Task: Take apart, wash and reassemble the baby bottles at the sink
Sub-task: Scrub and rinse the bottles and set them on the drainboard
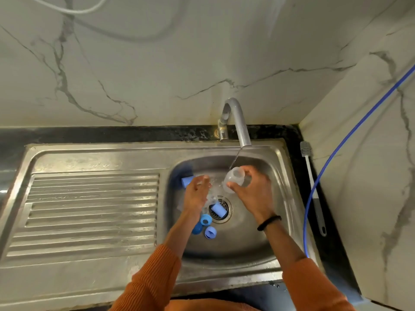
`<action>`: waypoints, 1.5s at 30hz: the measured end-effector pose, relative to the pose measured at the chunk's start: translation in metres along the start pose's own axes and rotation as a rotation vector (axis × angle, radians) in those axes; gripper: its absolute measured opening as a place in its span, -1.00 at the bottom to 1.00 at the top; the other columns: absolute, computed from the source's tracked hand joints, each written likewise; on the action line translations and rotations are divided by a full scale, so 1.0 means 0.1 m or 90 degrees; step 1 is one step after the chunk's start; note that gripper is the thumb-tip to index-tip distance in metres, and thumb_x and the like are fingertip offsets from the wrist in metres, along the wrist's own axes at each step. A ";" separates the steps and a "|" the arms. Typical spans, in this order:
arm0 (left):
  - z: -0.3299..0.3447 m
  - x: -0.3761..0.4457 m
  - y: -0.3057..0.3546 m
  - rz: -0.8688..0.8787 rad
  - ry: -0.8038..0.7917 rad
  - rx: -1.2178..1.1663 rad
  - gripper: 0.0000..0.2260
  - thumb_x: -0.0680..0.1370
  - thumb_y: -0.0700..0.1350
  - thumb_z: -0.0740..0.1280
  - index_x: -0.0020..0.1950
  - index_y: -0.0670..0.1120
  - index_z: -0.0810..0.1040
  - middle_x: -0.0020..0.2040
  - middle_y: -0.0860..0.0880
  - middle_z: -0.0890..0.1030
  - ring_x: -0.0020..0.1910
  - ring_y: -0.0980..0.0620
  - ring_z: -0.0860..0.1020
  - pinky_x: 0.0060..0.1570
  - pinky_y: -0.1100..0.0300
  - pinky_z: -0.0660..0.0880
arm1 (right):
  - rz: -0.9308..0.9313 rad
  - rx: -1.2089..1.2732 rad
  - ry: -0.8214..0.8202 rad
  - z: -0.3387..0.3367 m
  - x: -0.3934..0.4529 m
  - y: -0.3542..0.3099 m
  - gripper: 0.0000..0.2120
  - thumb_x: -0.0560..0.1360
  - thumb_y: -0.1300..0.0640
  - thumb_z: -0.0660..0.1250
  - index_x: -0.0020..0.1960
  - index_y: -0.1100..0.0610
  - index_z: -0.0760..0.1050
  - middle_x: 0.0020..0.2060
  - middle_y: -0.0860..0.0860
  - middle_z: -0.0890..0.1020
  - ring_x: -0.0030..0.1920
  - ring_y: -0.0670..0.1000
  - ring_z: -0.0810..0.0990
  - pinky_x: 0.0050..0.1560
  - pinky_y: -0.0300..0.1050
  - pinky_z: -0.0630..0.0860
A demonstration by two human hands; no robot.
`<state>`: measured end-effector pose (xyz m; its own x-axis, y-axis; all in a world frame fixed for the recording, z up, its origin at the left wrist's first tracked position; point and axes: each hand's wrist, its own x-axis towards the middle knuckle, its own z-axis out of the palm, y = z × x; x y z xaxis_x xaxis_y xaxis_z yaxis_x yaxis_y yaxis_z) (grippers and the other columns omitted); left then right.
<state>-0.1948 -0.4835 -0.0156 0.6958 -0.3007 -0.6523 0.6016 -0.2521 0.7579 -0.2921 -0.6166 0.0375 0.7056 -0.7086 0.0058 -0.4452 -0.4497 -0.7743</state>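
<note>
- The right hand point(253, 189), right of the frame's centre, grips a clear baby bottle point(233, 179) — thumb on its lower side, fingers curled over the top — with the open mouth tilted up and left.
- A thin stream of water point(235, 158) falls from the steel tap point(238, 122) and meets the bottle's mouth.
- The left hand point(197, 194), just left of the bottle, holds nothing; its fingers are spread and relaxed above the basin, with splashing water around the fingertips.
- The steel sink point(280, 198) fills the middle of the frame, its ribbed draining board point(94, 212) stretching to the left.
- In the basin lie blue bottle parts: a light blue cap point(186, 181) at the upper left, partly behind the left hand; a second light blue cap point(219, 209) lying on the drain strainer point(226, 217); and below it three blue rings point(206, 219) close together by the left wrist.
- Something clear lies under the left hand, too blurred to tell.
- A bottle brush point(312, 182) with a grey head lies on the dark counter at the right, beside a blue hose point(350, 135).
- A black band point(269, 222) circles the right wrist; both sleeves are orange.
</note>
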 end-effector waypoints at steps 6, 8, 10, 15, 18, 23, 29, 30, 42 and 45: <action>0.09 -0.32 0.28 0.081 -0.136 0.092 -0.59 0.47 0.41 0.39 0.22 0.25 0.54 0.28 0.13 0.59 0.19 0.09 0.58 0.17 0.07 0.58 | -0.029 0.036 -0.021 -0.05 -0.25 0.00 -0.57 0.38 0.04 0.64 0.17 -0.07 0.54 0.05 -0.22 0.65 0.10 -0.22 0.62 0.12 -0.36 0.52; 0.12 -0.39 0.32 0.029 -0.231 0.046 -0.43 0.32 0.52 0.44 0.25 0.31 0.56 0.28 0.14 0.58 0.23 0.02 0.60 0.17 -0.02 0.63 | -0.030 0.067 -0.011 -0.06 -0.35 -0.04 -0.53 0.41 0.01 0.62 0.25 -0.09 0.52 0.10 -0.22 0.65 0.14 -0.19 0.63 0.14 -0.31 0.56; 0.12 -0.44 0.30 0.053 -0.281 0.004 -0.45 0.34 0.47 0.48 0.25 0.26 0.61 0.25 0.06 0.65 0.20 -0.01 0.66 0.05 0.05 0.67 | -0.046 0.078 -0.009 -0.06 -0.42 -0.07 -0.52 0.46 0.01 0.59 0.31 -0.07 0.51 0.15 -0.20 0.64 0.15 -0.16 0.64 0.14 -0.24 0.60; 0.12 -0.54 0.15 0.063 -0.327 0.012 -0.40 0.36 0.54 0.39 0.33 0.34 0.53 0.31 0.18 0.62 0.28 0.16 0.60 0.20 0.08 0.58 | -0.092 0.014 0.058 -0.02 -0.57 -0.02 -0.46 0.50 0.10 0.56 0.42 0.06 0.49 0.25 -0.07 0.62 0.19 -0.09 0.63 0.19 -0.10 0.62; 0.00 -0.52 0.06 0.017 -0.262 0.038 -0.36 0.39 0.63 0.19 0.35 0.35 0.53 0.35 0.18 0.58 0.33 0.14 0.54 0.33 -0.02 0.50 | -0.054 0.011 0.056 0.03 -0.61 0.00 -0.48 0.48 0.06 0.58 0.38 0.00 0.51 0.20 -0.16 0.60 0.15 -0.13 0.62 0.15 -0.10 0.63; -0.18 -0.50 -0.01 -0.031 -0.200 0.067 -0.64 0.70 0.20 0.15 0.30 0.09 0.63 0.23 0.05 0.69 0.27 0.00 0.62 0.40 -0.07 0.47 | -0.022 -0.003 0.006 0.06 -0.66 0.11 -0.52 0.47 0.00 0.57 0.34 -0.07 0.51 0.18 -0.24 0.61 0.16 -0.18 0.61 0.16 -0.27 0.58; -0.32 -0.73 -0.20 0.056 -0.282 0.052 -0.58 0.54 0.16 0.47 0.38 0.12 0.56 0.30 -0.08 0.63 0.21 -0.05 0.66 0.25 -0.07 0.60 | 0.297 0.434 -0.027 0.02 -0.79 0.23 -0.56 0.56 -0.03 0.49 0.38 0.08 0.52 0.11 0.07 0.73 0.11 0.07 0.73 0.12 0.04 0.68; -0.33 -0.77 -0.24 0.085 -0.285 0.046 -0.49 0.46 0.17 0.56 0.37 0.13 0.56 0.27 -0.06 0.63 0.19 -0.04 0.67 0.20 -0.07 0.63 | 0.332 0.530 -0.071 0.01 -0.82 0.27 -0.59 0.60 -0.02 0.45 0.37 0.15 0.53 0.14 0.15 0.72 0.13 0.17 0.73 0.14 0.11 0.68; -0.16 -0.95 -0.36 0.427 -0.217 0.315 -0.39 0.40 -0.13 0.65 0.41 0.03 0.55 0.29 0.07 0.58 -0.06 0.10 0.68 -0.01 0.28 0.61 | 0.640 0.778 -0.194 0.04 -0.91 0.46 -0.61 0.68 0.05 0.26 0.36 0.30 0.52 0.19 0.35 0.66 0.23 0.29 0.67 -0.16 -0.02 0.68; -0.08 -0.98 -0.37 0.430 -0.171 0.333 -0.42 0.42 -0.08 0.64 0.41 0.02 0.56 0.26 0.04 0.62 -0.11 0.13 0.67 -0.04 0.34 0.59 | 0.632 0.655 -0.248 -0.05 -0.91 0.48 -0.66 0.67 -0.01 0.30 0.33 0.18 0.56 0.09 0.27 0.71 0.05 0.21 0.73 -0.01 0.08 0.69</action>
<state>-0.2819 -0.4370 0.0207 0.6822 -0.7252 -0.0931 -0.2044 -0.3114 0.9280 -0.3806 -0.5759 0.0033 0.5273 -0.2262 -0.8190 -0.3628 0.8117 -0.4578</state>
